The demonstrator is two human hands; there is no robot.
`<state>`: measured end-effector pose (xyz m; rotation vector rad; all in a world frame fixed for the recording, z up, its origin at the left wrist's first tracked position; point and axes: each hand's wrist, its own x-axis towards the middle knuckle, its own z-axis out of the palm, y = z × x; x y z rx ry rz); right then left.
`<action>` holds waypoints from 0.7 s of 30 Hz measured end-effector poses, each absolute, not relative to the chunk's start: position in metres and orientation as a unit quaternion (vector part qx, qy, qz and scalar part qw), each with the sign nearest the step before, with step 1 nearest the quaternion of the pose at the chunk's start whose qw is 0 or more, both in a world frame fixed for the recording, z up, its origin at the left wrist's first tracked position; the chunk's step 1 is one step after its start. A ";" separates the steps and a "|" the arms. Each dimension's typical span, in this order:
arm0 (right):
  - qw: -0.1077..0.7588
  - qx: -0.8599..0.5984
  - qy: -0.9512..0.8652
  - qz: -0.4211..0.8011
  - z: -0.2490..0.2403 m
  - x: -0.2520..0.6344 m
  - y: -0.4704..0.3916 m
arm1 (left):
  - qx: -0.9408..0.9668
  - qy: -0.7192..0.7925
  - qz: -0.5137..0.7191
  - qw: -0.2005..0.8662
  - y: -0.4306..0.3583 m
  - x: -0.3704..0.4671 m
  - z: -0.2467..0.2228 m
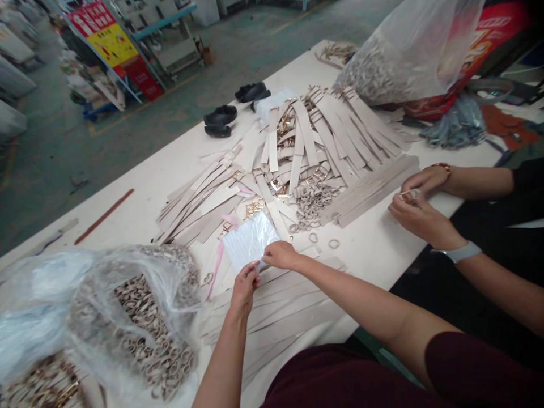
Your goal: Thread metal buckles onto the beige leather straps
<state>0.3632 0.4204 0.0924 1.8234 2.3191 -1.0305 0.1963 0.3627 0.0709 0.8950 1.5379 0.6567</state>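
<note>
My left hand is closed in a pinch at the lower edge of a clear plastic packet with pale contents. Its fingertips almost meet those of my right hand, also pinched, over the packet's lower right corner. What the fingers hold is too small to make out. Beyond the packet lie gold buckles, a heap of small beige loops and beige straps, some with buckles fitted. More flat beige strips lie under my forearms.
On the left stands an open plastic bag full of beige loops. A co-worker's hands handle a small piece at the right. Black objects sit near the table's far edge; a large filled bag stands behind the straps.
</note>
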 end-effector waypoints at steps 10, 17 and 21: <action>0.022 0.562 0.744 -0.361 0.079 0.360 0.443 | 0.378 0.634 0.349 0.578 0.348 0.219 0.068; 0.018 0.563 0.747 -0.352 0.085 0.361 0.438 | 0.458 0.617 0.307 0.562 0.340 0.216 0.061; 0.026 0.577 0.740 -0.345 0.095 0.362 0.426 | 0.484 0.617 0.297 0.546 0.325 0.211 0.058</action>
